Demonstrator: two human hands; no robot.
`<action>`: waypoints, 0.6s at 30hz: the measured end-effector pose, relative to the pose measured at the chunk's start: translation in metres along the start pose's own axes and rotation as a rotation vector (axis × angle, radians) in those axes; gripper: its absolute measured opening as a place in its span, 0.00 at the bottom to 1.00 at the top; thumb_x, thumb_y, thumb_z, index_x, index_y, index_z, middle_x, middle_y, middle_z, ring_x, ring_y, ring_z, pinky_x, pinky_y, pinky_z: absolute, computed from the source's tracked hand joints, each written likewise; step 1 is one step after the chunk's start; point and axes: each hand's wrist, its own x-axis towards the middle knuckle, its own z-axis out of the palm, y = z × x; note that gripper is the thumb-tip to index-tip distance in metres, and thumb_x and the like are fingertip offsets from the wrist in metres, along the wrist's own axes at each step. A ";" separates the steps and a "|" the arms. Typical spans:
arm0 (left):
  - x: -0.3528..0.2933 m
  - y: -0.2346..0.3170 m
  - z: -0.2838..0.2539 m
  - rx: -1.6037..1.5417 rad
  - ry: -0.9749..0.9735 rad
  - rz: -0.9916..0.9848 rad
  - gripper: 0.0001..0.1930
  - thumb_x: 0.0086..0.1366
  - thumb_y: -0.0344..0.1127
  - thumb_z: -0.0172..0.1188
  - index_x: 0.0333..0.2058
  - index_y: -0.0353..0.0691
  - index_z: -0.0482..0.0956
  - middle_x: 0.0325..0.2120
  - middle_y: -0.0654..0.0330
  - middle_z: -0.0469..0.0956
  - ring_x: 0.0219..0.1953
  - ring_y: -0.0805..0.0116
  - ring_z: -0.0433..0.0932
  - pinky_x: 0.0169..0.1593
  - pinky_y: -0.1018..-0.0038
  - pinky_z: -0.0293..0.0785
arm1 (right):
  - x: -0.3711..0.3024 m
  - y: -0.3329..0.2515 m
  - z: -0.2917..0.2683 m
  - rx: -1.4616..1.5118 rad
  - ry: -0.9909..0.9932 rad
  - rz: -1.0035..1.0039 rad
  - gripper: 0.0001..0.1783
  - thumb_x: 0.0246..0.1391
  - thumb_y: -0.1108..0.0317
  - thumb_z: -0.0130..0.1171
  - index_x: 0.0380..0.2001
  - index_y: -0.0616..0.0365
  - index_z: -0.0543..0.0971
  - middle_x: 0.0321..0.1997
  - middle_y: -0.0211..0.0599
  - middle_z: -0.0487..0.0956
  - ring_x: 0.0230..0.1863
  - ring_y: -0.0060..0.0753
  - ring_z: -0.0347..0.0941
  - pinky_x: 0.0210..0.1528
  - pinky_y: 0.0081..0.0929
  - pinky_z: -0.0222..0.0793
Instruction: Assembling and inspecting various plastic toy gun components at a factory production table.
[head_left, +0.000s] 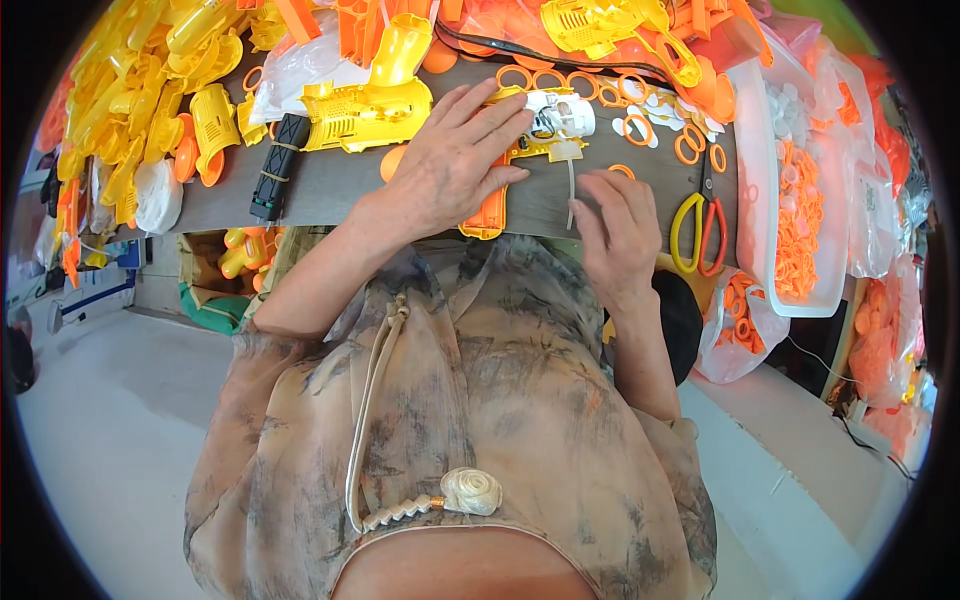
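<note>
Pressing flat, fingers spread: left hand (450, 165) pins yellow-orange toy gun shell (500, 175) at upper centre. Right hand (615, 225) pinches thin white tube (571, 195) hanging from white insert (562, 115). Risk: tube kinks or pops off if shell slides. Counted: one scissors (697, 222) at right, one complete yellow gun (365, 105) upper left, loose orange rings (640, 128), well over ten.

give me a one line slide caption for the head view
Left hand presses a yellow toy gun half flat on the grey bench while the right hand fingers its thin white tube.
</note>
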 end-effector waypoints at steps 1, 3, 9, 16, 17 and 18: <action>-0.001 0.000 0.001 0.032 -0.025 -0.004 0.27 0.52 0.39 0.64 0.50 0.35 0.71 0.53 0.53 0.68 0.58 0.49 0.62 0.59 0.57 0.60 | -0.001 0.001 -0.001 -0.019 0.023 0.026 0.14 0.43 0.78 0.61 0.37 0.62 0.76 0.39 0.42 0.75 0.38 0.44 0.70 0.39 0.33 0.67; -0.001 0.000 0.002 0.060 -0.048 -0.006 0.27 0.53 0.41 0.64 0.50 0.35 0.71 0.54 0.53 0.68 0.58 0.49 0.62 0.59 0.56 0.59 | -0.003 0.002 -0.001 -0.044 0.046 0.053 0.14 0.43 0.78 0.62 0.37 0.62 0.76 0.39 0.41 0.75 0.38 0.44 0.70 0.40 0.33 0.67; 0.001 -0.001 0.004 0.166 -0.088 -0.039 0.26 0.57 0.44 0.60 0.52 0.38 0.71 0.55 0.57 0.67 0.59 0.51 0.60 0.61 0.53 0.56 | -0.006 0.018 -0.005 -0.194 0.084 0.119 0.10 0.45 0.77 0.60 0.35 0.61 0.77 0.37 0.41 0.75 0.39 0.44 0.71 0.43 0.35 0.65; 0.003 -0.007 0.013 0.166 -0.063 -0.003 0.26 0.57 0.44 0.60 0.53 0.39 0.70 0.56 0.58 0.66 0.60 0.52 0.60 0.62 0.52 0.53 | -0.001 0.053 -0.039 -0.294 0.099 0.363 0.08 0.49 0.75 0.57 0.35 0.62 0.77 0.36 0.42 0.75 0.35 0.40 0.72 0.38 0.31 0.68; 0.003 -0.008 0.013 0.124 -0.038 -0.009 0.27 0.57 0.43 0.60 0.53 0.39 0.69 0.56 0.57 0.66 0.60 0.52 0.60 0.62 0.52 0.53 | 0.003 0.054 -0.041 -0.284 0.091 0.333 0.08 0.49 0.75 0.58 0.36 0.62 0.77 0.36 0.42 0.75 0.34 0.40 0.73 0.36 0.31 0.68; 0.003 -0.008 0.014 0.084 -0.014 -0.016 0.28 0.57 0.43 0.61 0.54 0.39 0.68 0.56 0.56 0.66 0.60 0.52 0.60 0.62 0.52 0.53 | 0.008 0.057 -0.042 -0.273 0.082 0.303 0.08 0.49 0.74 0.58 0.36 0.62 0.77 0.35 0.42 0.75 0.33 0.39 0.73 0.35 0.31 0.68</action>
